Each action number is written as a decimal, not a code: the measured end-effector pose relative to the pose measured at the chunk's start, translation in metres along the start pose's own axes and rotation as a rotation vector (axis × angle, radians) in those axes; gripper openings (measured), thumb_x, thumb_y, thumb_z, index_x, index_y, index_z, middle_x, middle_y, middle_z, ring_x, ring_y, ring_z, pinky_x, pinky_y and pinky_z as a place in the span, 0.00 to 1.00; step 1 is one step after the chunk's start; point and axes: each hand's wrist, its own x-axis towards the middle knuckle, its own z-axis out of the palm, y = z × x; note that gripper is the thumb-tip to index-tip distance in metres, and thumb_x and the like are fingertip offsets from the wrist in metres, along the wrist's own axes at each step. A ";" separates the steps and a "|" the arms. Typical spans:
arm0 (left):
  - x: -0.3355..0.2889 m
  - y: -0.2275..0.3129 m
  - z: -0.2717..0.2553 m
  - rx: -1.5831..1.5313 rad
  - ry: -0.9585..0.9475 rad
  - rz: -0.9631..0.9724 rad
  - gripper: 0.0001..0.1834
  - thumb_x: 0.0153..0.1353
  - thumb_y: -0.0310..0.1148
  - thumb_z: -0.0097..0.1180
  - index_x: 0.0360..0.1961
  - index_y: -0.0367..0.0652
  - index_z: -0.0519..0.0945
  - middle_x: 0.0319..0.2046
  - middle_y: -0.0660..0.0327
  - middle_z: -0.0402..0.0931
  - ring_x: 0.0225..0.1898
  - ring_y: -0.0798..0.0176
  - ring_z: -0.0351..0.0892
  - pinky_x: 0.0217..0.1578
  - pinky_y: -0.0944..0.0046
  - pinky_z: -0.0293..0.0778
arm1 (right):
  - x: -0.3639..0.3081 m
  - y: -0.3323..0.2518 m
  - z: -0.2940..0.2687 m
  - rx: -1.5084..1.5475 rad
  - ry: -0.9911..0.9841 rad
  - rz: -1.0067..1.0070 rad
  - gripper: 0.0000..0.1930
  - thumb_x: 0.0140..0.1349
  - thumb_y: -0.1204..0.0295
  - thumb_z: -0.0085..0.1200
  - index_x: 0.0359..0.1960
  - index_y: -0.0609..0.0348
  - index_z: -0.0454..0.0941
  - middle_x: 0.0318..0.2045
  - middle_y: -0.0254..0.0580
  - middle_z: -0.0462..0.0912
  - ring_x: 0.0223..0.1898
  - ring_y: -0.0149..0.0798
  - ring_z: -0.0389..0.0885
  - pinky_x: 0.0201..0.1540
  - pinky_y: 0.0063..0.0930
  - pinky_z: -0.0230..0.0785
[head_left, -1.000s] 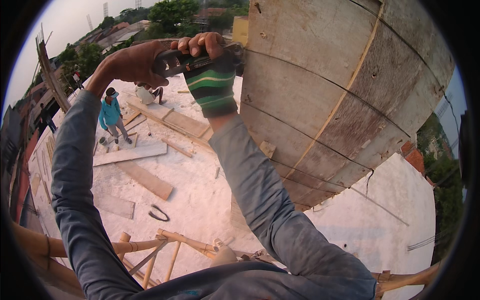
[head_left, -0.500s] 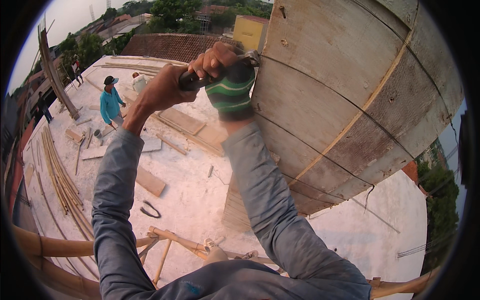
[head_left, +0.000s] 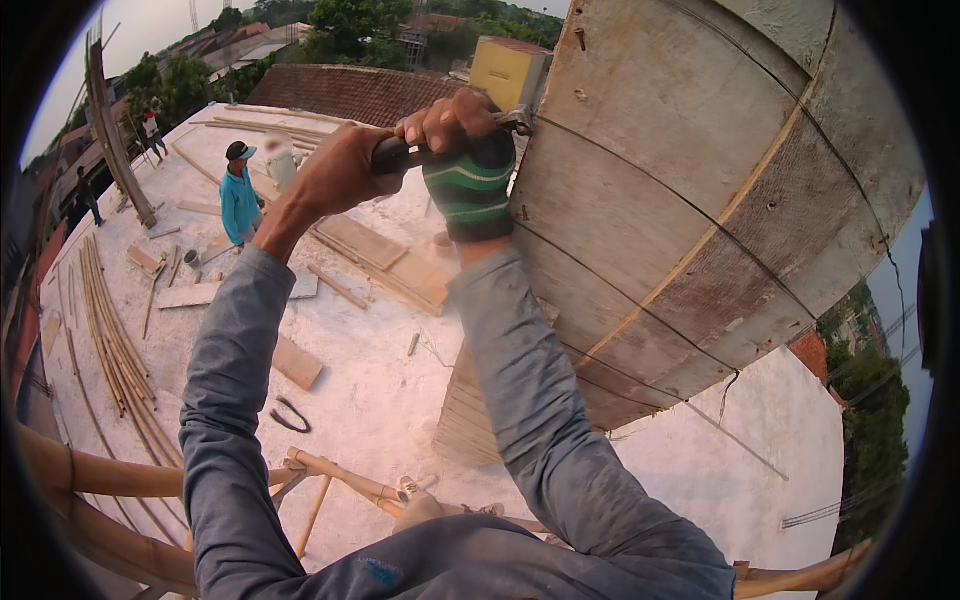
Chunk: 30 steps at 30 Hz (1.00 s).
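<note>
Both my hands are raised in front of a tall wooden box of boards bound with dark wire. They grip pincers with dark handles and a metal head. My left hand, bare, is closed round the handle end. My right hand, in a green and black striped glove with bare fingertips, is closed round the handles nearer the head. The pincers' head is at the box's left edge, where a wire runs round it; its jaws are too small to make out.
Bamboo rails cross below me. On the pale slab lie bamboo poles, planks and a dark U-shaped object. A person in a turquoise shirt stands at the left; other people are farther off.
My hands and the pincers appear slightly farther right, together with the box edge, as the view shifts. My grip stays the same. The person in turquoise stands more upright.
</note>
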 end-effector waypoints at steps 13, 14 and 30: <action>-0.022 0.011 0.011 0.775 0.555 0.205 0.14 0.58 0.33 0.65 0.45 0.52 0.79 0.35 0.66 0.79 0.40 0.59 0.84 0.39 0.57 0.81 | 0.004 0.019 0.073 -0.040 0.860 -0.005 0.26 0.65 0.45 0.64 0.23 0.50 0.72 0.20 0.33 0.75 0.19 0.31 0.73 0.24 0.28 0.64; -0.024 0.013 0.015 0.768 0.584 0.208 0.14 0.58 0.33 0.65 0.45 0.51 0.78 0.35 0.66 0.79 0.40 0.59 0.84 0.39 0.57 0.81 | 0.009 0.019 0.071 -0.038 0.864 0.027 0.27 0.65 0.44 0.64 0.20 0.50 0.71 0.17 0.33 0.73 0.16 0.32 0.70 0.22 0.29 0.63; -0.016 0.003 0.056 0.694 0.789 0.182 0.14 0.57 0.27 0.60 0.44 0.48 0.76 0.32 0.65 0.72 0.35 0.60 0.76 0.37 0.56 0.69 | 0.003 0.028 0.029 0.055 0.310 -0.226 0.23 0.71 0.66 0.60 0.19 0.51 0.62 0.16 0.30 0.59 0.19 0.33 0.67 0.32 0.39 0.69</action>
